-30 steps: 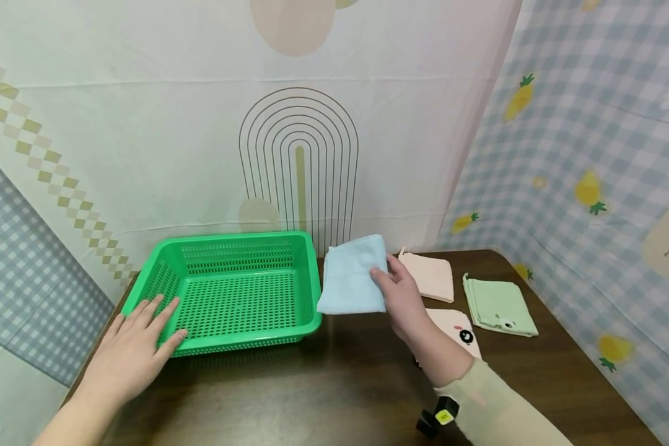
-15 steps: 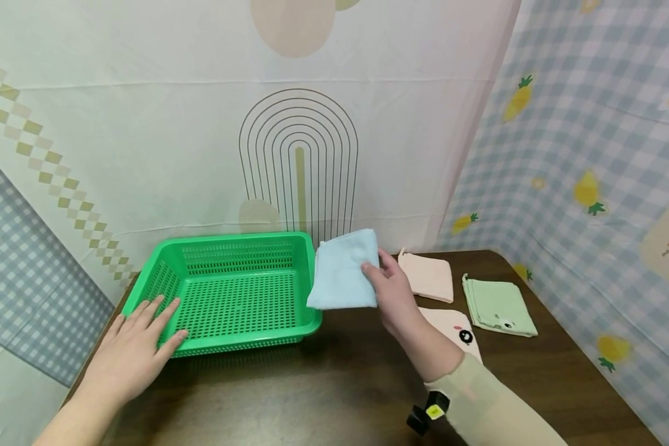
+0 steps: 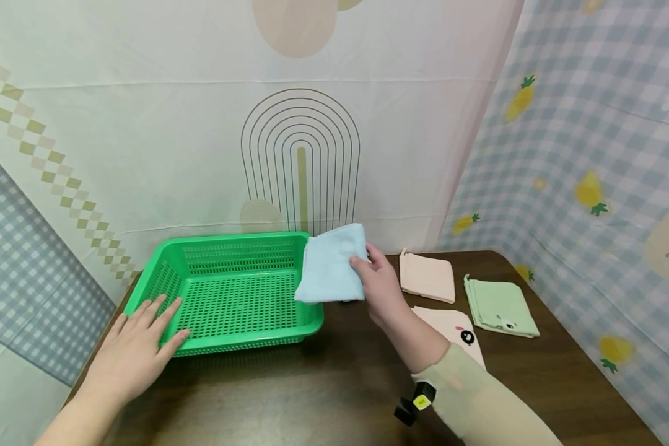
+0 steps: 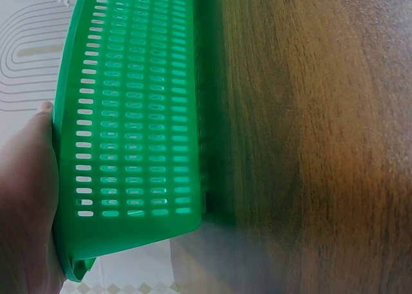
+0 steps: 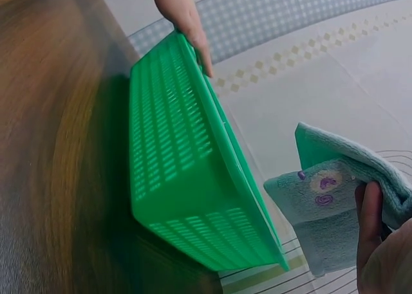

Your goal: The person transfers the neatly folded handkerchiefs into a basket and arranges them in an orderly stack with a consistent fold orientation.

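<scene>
A folded light blue towel (image 3: 332, 265) is pinched at its right edge by my right hand (image 3: 384, 285), thumb on top. It is held up at the right rim of a green plastic basket (image 3: 240, 342) and overlaps that rim in the head view. In the right wrist view the towel (image 5: 322, 210) shows a small purple and cream embroidered patch on its underside. My left hand (image 3: 131, 353) lies with straight, spread fingers on the basket's front left corner. Nothing lies inside the slotted basket.
On the brown wooden table (image 3: 334, 396), right of the basket, lie a folded pale pink towel (image 3: 428, 276), a second pink towel with a printed face (image 3: 457, 328), partly behind the right forearm, and a green towel (image 3: 502, 306). Patterned cloth walls (image 3: 201, 155) stand behind and beside the table.
My right hand has carried the blue towel left and slightly upward, from beside the basket to over its right rim. The left hand has stayed in place.
</scene>
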`<state>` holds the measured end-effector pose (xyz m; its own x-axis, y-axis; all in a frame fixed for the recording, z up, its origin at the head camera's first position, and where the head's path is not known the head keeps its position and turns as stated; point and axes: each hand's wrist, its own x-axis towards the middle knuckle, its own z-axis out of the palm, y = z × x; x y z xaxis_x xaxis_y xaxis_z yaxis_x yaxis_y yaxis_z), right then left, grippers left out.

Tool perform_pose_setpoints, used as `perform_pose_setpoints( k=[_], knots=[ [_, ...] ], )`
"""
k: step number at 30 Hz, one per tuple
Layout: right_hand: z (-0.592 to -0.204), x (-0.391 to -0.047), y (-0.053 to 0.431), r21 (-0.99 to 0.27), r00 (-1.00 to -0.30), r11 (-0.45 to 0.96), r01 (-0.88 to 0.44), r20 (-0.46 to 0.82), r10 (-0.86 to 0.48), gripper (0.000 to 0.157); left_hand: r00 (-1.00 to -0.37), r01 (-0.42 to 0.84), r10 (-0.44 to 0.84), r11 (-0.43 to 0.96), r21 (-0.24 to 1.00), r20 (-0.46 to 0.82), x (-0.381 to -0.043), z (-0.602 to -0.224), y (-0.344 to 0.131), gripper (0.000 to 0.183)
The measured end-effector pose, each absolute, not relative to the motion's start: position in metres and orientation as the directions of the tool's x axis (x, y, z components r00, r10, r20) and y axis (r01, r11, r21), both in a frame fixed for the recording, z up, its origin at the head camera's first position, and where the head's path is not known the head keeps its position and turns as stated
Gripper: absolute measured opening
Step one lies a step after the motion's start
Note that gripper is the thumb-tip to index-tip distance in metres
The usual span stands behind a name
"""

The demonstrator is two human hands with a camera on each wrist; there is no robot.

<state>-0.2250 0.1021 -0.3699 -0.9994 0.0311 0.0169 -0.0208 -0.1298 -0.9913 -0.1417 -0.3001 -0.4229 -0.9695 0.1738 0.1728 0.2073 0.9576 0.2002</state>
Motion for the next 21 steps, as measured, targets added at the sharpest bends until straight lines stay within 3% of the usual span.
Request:
perform_pose_setpoints(
  k=[21],
  knots=[
    [-0.373, -0.236, 0.074, -0.989, -0.999, -0.142, 0.032, -0.032, -0.003, 0.05, -0.973, 0.2, 0.171, 0.96, 0.196, 0.157, -0.143, -0.424, -0.301, 0.073]
  ],
)
